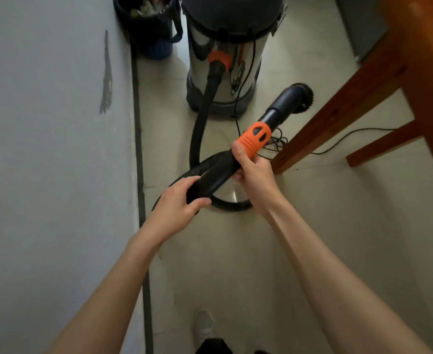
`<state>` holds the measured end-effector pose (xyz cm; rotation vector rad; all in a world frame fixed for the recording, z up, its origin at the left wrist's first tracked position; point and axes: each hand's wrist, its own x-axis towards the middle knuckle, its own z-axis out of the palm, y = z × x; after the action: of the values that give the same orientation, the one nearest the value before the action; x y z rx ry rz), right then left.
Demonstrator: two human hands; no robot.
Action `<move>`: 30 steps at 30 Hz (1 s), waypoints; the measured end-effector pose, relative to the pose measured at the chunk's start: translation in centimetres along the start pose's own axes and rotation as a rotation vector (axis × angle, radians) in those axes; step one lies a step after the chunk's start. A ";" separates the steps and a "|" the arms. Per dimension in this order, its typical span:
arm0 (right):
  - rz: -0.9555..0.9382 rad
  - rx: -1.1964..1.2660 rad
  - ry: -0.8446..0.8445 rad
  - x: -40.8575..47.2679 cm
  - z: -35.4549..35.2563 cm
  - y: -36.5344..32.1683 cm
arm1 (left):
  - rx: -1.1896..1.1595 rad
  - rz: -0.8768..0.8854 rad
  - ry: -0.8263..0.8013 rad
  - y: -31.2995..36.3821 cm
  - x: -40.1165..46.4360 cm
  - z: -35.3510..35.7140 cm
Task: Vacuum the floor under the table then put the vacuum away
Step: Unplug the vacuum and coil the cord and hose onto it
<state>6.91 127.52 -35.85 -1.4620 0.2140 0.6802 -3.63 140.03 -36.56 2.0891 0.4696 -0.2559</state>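
Head view: vacuum canister (223, 60), steel drum, upright on the floor (312, 226) beside the wall (51, 149); hose (200, 129) looping from its orange port down to both hands. Left hand (182, 200), fingers and thumb curled round the black hose cuff. Right hand (251, 172), fingers wrapped round the tube just below the orange collar (255, 136), thumb laid along it. Nozzle assembly: long axis diagonal, brush head (299, 98) pointing up-right toward the table leg (338, 116); held above the floor. Handling note, as judgement: keep both grips firm, steer the brush low beneath the table, mind the loose power cord (274, 144) by the leg.
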 end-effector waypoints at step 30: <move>-0.214 0.057 0.192 22.2 6.5 -45.9 | -0.163 0.196 0.013 32.9 33.7 -25.0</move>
<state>47.73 141.93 -8.22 -1.4712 0.2196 0.3584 40.82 153.14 -10.14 1.9615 0.2800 -0.0863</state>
